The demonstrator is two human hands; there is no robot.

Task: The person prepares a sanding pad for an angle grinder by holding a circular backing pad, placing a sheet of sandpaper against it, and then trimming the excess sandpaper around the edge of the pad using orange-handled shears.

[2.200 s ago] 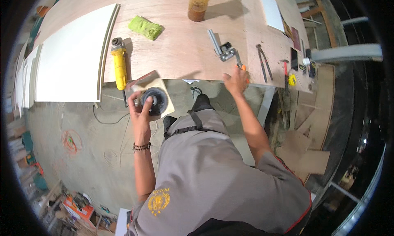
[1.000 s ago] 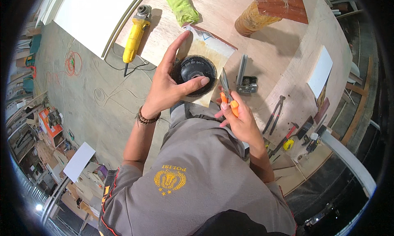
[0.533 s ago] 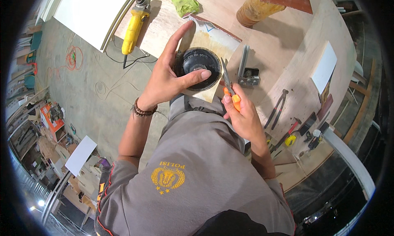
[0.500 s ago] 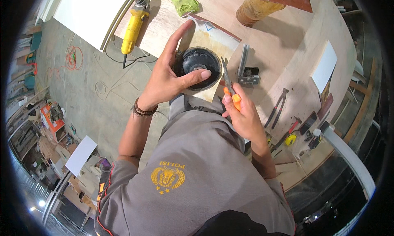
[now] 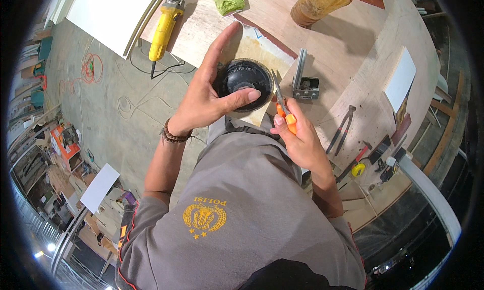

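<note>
I see the plywood table (image 5: 353, 63) first, then a sandpaper sheet (image 5: 262, 43) lying on it, and on top of that the round black disc (image 5: 243, 83) with a dished centre and a dark rim. My left hand (image 5: 209, 96) wraps the disc from the left, thumb pressed across its lower face, forefinger stretched up past its rim. My right hand (image 5: 297, 136) is curled tight around orange-handled scissors (image 5: 282, 106), blades pointing up, just beside the disc's right edge.
</note>
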